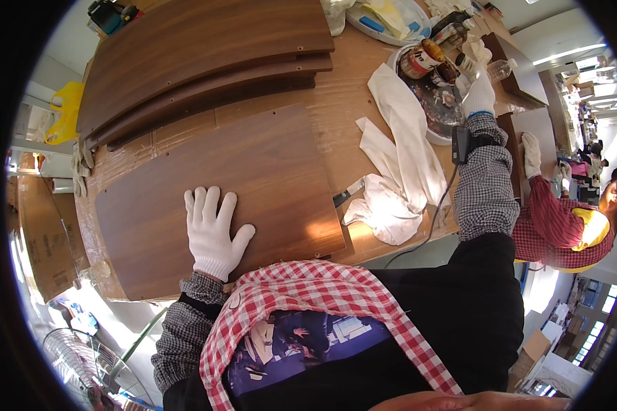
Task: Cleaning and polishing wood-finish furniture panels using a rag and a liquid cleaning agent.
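My left hand [216, 229], in a white knit glove, lies flat with fingers spread on a brown wood-grain panel [158, 198]. This panel has a curved left side and small holes near its edges. My right hand [479, 98], gloved too, reaches out to the far right, beside a round dark-stained tray [435, 106]. Its fingers are too unclear to show whether they grip anything. Close to them are a stained open can [420, 59], a smaller can [444, 74] and a clear plastic bottle [502, 69].
Stacked brown panels [212, 51] lie at the far left. White cloths [408, 151] and a black-handled blade [348, 193] lie right of my panel. A white basin [389, 20] and dark bottles [452, 31] stand behind. A co-worker's gloved hand [531, 154] rests on another panel at right.
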`<state>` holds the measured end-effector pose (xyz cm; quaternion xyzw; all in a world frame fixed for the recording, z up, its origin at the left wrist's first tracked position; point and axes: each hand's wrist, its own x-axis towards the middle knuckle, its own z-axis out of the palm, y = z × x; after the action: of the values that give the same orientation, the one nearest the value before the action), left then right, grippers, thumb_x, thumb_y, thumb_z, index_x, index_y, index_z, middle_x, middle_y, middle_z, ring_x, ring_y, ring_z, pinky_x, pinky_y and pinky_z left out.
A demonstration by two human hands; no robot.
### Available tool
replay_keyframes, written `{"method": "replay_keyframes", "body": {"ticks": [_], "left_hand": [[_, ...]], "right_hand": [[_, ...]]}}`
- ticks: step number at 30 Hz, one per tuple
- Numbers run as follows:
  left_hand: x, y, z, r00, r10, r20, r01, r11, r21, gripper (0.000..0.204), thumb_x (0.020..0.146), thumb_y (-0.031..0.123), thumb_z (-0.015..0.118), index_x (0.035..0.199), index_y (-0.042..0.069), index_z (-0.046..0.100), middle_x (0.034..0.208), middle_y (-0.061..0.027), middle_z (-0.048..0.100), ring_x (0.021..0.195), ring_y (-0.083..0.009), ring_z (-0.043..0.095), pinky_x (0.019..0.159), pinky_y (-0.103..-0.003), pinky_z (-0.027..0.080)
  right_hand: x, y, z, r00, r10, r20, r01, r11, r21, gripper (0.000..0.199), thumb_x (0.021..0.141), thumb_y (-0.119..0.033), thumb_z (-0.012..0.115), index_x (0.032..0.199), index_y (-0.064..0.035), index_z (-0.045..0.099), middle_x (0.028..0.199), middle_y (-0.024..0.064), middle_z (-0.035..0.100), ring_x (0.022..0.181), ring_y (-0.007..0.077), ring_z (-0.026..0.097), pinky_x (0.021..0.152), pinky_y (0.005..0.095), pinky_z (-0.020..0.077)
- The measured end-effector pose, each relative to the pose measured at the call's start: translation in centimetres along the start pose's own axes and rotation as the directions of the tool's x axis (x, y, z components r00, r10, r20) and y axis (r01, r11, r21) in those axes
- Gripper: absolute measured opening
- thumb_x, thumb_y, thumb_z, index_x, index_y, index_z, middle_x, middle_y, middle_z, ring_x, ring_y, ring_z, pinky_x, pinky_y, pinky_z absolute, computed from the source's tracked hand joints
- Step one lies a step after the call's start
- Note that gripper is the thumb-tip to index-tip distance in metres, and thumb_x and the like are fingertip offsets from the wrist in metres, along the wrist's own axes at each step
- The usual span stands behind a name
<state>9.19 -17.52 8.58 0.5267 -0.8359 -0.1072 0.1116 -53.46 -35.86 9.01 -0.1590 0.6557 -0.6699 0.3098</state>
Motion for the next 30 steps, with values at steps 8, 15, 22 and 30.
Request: {"method": "replay_keyframes", "body": {"ticks": [8,15,22,30], "left_hand": [[-0.6,-0.4,-0.1,1.0,0.018,-0.017,-0.017,0.999,0.027,0.064,0.08,0.036,0.081,0.134,0.004,0.065,0.139,-0.021,0.056,0.137,-0.0474,0.048,0.126,-0.068,0.031],[-0.7,-0.5,-0.6,0.999,0.015,-0.042,-0.014,1.0,0.018,0.06,0.081,0.04,0.082,0.129,0.007,0.067,0.132,-0.0163,0.058,0.129,-0.041,0.051,0.124,-0.061,0.034],[-1.6,-1.2,-1.6,0.999,0.033,-0.044,-0.034,0.999,-0.042,0.058,0.08,0.036,0.083,0.127,0.005,0.067,0.132,-0.0188,0.059,0.128,-0.0429,0.053,0.125,-0.065,0.035],[-1.8,-1.3,-1.5,0.999,0.021,-0.037,-0.023,0.999,-0.037,0.059,0.081,0.037,0.083,0.128,0.006,0.068,0.133,-0.019,0.06,0.129,-0.0426,0.053,0.125,-0.065,0.035]], "right_hand": [[-13.9,2.5,2.5,0.771,0.124,0.625,-0.275,0.95,0.151,0.028,0.11,-0.028,0.067,0.128,-0.0081,0.07,0.111,0.0065,0.076,0.092,0.0182,0.071,0.083,0.0339,0.0609],[-22.7,6.6,10.9,0.742,0.161,0.651,0.172,0.893,-0.416,0.05,0.099,-0.022,0.073,0.141,0.0031,0.062,0.122,0.0087,0.073,0.104,0.0146,0.072,0.088,0.0297,0.0609],[-23.6,9.6,15.3,0.754,0.088,0.65,0.378,0.752,-0.54,0.058,0.091,-0.028,0.079,0.138,0.003,0.066,0.114,0.0118,0.078,0.106,0.0172,0.073,0.095,0.0298,0.0564],[-24.1,7.6,16.4,0.697,0.065,0.714,0.575,0.545,-0.611,0.061,0.09,-0.034,0.08,0.141,-0.0021,0.068,0.127,0.0161,0.079,0.121,0.0271,0.074,0.108,0.0355,0.0532]]}}
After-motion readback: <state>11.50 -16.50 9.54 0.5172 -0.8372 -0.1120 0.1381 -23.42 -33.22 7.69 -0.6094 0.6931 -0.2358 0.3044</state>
